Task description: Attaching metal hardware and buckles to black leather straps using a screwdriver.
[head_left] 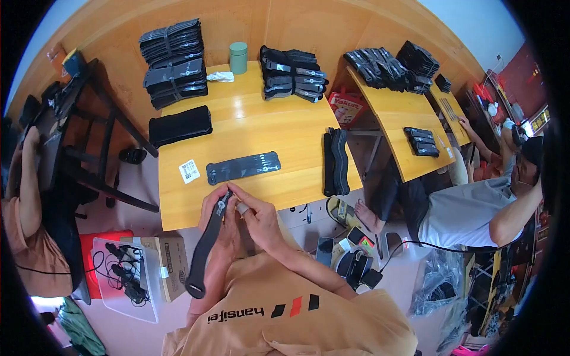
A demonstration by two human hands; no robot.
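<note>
A long black strap (205, 255) with a rounded end and a small pale print hangs over my left forearm. My left hand (215, 216) is closed round its upper part. The fingertips of my right hand (260, 221) pinch at the strap's top end, against the left fingers. A pale wrap (242, 208) shows on one right finger. Just beyond both hands, a flat black strap pack (243, 168) with a printed edge lies on the yellow table (267, 199). To its left is a small white label sheet (189, 171) with a printed code.
Bundled black straps (175, 80) rise at the table's back left, near a green canister (238, 58). Another bundle (294, 80) stands at the back. Loose straps (336, 161) lie by the right edge. A clear bin (127, 279) sits at lower left. People work on both sides.
</note>
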